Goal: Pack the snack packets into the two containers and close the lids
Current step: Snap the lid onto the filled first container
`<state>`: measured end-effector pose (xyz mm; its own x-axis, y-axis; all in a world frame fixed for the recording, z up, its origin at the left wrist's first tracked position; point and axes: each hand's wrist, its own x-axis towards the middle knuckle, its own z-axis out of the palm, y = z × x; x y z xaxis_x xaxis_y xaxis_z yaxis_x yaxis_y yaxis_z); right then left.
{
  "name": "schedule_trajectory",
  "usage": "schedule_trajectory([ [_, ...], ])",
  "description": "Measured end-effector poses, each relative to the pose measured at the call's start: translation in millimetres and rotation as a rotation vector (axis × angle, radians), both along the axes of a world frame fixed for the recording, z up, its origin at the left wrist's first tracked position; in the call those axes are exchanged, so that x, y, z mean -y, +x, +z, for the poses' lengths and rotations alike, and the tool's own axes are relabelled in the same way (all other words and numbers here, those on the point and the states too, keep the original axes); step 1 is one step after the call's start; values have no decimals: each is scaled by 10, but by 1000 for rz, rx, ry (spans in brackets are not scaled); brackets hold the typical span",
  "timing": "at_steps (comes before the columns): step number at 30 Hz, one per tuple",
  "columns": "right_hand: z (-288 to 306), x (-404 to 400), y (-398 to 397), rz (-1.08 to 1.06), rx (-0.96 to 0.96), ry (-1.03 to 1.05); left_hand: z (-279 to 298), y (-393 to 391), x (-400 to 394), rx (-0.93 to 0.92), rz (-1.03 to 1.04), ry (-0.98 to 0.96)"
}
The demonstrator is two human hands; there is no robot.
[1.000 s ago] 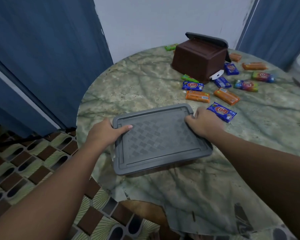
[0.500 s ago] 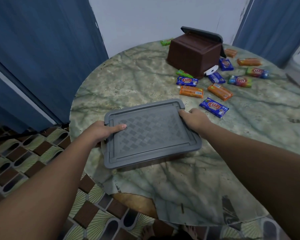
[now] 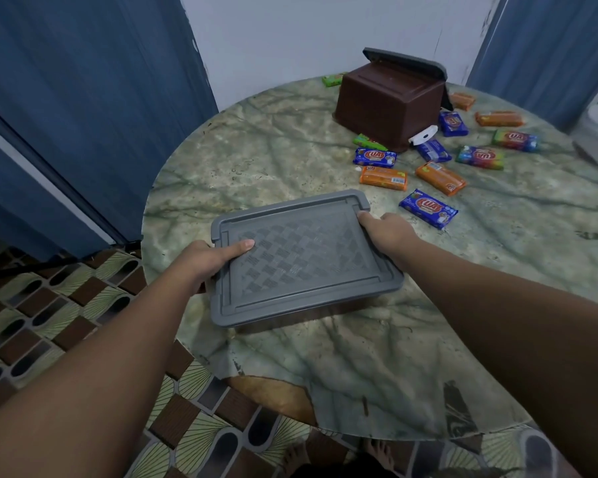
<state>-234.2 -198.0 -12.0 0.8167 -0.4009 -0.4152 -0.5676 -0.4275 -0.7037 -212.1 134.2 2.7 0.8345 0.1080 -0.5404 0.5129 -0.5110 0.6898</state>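
Note:
A container with a grey lid sits near the table's left front. My left hand grips its left edge, thumb resting on the lid. My right hand holds the right edge near the far corner. A brown container lies tipped over at the back, its grey lid hanging open behind it. Several snack packets are scattered around it: a blue one closest to my right hand, two orange ones, another blue one, a green one and a rainbow one.
The round table has a marble-patterned cover, torn at the front edge. Blue curtains hang at left and back right. Patterned floor tiles lie below on the left. My bare feet show under the table edge.
The near container has slid slightly toward me and to the left with both hands on it. My right hand shifted along the right edge.

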Motion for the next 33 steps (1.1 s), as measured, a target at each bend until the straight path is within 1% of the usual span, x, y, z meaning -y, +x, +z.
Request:
schedule_trajectory([
  [4,-3,7,-9,-3,-3,3,17,-76,25,-60,41,-55],
  [10,2,16,-24,-18,18,1,-5,-123,52,-1,59,-30],
  [12,-10,23,-21,-16,17,-4,-13,-153,49,-19,71,-73],
  [15,-3,27,-15,-7,22,-11,-6,-193,-48,-97,118,-203],
  [17,6,30,-18,-2,28,-29,6,-205,-109,-100,137,-246],
  [19,14,25,-14,-1,34,-50,27,-195,-101,-49,125,-188],
  [23,19,-3,-19,-7,44,-86,135,-141,-34,110,16,49],
  [26,25,-17,-31,-7,49,-88,145,-116,-60,138,-18,127],
  [28,24,-19,-29,-7,45,-76,131,-130,-74,123,-24,146],
  [30,25,-30,-22,-8,45,-69,138,-160,-73,92,-5,82],
  [33,21,-33,-15,-15,39,-69,189,-174,-159,-27,76,-161],
])
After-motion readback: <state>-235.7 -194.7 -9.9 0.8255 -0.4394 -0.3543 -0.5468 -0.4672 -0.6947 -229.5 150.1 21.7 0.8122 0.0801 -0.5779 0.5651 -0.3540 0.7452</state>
